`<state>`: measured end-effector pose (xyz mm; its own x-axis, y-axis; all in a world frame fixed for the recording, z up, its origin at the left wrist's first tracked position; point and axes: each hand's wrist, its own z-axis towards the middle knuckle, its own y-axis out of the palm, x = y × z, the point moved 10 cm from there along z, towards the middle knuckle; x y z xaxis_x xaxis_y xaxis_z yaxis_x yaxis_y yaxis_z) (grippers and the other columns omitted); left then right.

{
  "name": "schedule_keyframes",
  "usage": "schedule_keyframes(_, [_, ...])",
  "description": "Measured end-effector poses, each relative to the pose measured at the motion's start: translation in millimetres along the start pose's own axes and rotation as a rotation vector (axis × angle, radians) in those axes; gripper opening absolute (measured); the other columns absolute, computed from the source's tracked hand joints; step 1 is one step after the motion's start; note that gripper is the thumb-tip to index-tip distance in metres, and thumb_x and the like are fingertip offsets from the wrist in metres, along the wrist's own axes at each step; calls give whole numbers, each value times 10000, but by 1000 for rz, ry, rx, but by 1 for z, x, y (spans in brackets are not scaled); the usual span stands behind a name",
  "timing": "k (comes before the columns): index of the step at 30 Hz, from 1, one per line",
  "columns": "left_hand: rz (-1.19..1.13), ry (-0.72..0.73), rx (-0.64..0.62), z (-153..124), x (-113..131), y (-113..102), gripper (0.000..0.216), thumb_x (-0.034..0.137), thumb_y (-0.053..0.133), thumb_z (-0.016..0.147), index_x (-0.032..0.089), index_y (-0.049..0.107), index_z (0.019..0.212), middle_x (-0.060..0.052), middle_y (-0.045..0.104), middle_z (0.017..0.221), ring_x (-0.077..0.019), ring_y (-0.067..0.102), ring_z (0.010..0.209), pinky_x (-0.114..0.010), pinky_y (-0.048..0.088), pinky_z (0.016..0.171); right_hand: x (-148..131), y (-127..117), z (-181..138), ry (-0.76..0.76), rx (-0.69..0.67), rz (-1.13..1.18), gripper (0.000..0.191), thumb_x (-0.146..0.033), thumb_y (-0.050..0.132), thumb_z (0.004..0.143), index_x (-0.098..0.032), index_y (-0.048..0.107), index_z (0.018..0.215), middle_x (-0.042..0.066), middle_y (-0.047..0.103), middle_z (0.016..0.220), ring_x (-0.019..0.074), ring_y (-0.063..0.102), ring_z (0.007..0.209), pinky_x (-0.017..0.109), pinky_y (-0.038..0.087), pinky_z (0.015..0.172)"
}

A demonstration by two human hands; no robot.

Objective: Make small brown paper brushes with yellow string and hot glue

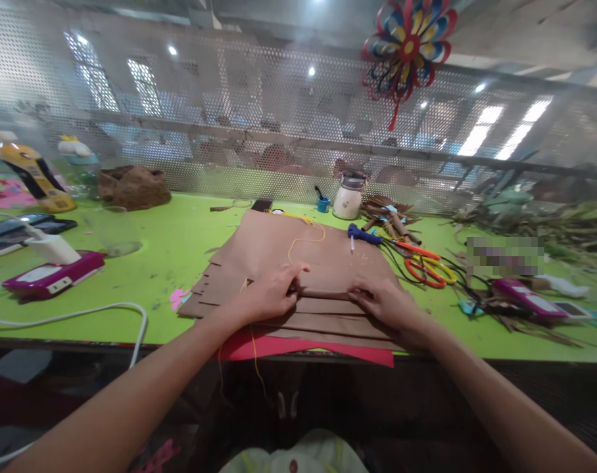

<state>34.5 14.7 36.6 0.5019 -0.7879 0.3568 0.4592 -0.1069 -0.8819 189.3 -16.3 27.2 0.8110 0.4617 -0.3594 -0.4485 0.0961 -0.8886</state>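
Note:
A stack of brown paper-like sheets [288, 243] lies before me at the table's near edge, with staggered strips or folds toward me. Between my hands runs a narrow rolled or folded edge of brown sheet [325, 293]. My left hand [279, 289] pinches its left end, index finger raised a little. At the right end, the curled fingers of my right hand [377, 297] grip the same fold. Yellow thread [306, 242] loops over the stack, and some hangs past the table edge near my left wrist. Red sheet [303, 347] shows beneath the stack.
A blue glue gun [365, 234] rests on the stack's right side, beside scissors with orange handles [424, 272]. Behind stand a white jar [348, 197] and a small blue pot [323, 203]. Purple power strips [54, 276], a white cable [143, 322] and a clear cup [114, 230] are leftward.

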Motion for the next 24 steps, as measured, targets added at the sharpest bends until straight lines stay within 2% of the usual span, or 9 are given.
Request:
schedule_keyframes(9, [71, -70, -32, 5, -2, -1, 484, 150, 441, 789, 195, 395, 1269, -51, 598, 885, -176, 559, 786, -295, 435, 719, 7, 2, 7, 29, -38, 63, 215, -272, 466, 861, -186, 663, 876, 42, 681, 849, 163, 601, 755, 250, 428, 685])
schedule_keyframes(14, [38, -33, 29, 3, 6, -7, 562, 111, 451, 779, 209, 330, 1319, -85, 528, 1161, -180, 550, 978, -315, 426, 864, 10, 4, 10, 61, -65, 74, 219, -257, 465, 851, -177, 669, 850, 42, 685, 827, 154, 598, 720, 242, 423, 657])
schedule_keyframes(17, [29, 18, 67, 1, 16, -11, 538, 106, 456, 786, 210, 355, 1304, -92, 471, 1234, -189, 503, 1077, -329, 391, 941, 15, 5, 13, 90, -76, 65, 202, -259, 491, 831, -171, 673, 829, 45, 688, 811, 155, 596, 699, 245, 419, 644])
schedule_keyframes(20, [29, 51, 68, 2, 20, -10, 483, 121, 460, 802, 201, 396, 1274, -96, 489, 1198, -200, 485, 1082, -358, 386, 948, 19, 7, 16, 126, -95, 37, 190, -269, 504, 820, -182, 670, 849, 43, 691, 806, 163, 598, 707, 255, 415, 646])
schedule_keyframes(24, [40, 35, 76, 4, 12, -4, 438, 126, 430, 835, 184, 411, 1269, -89, 549, 1057, -182, 518, 965, -357, 417, 886, 27, 9, 18, 192, -110, -8, 165, -299, 526, 808, -194, 640, 863, 28, 674, 731, 163, 586, 660, 259, 398, 606])
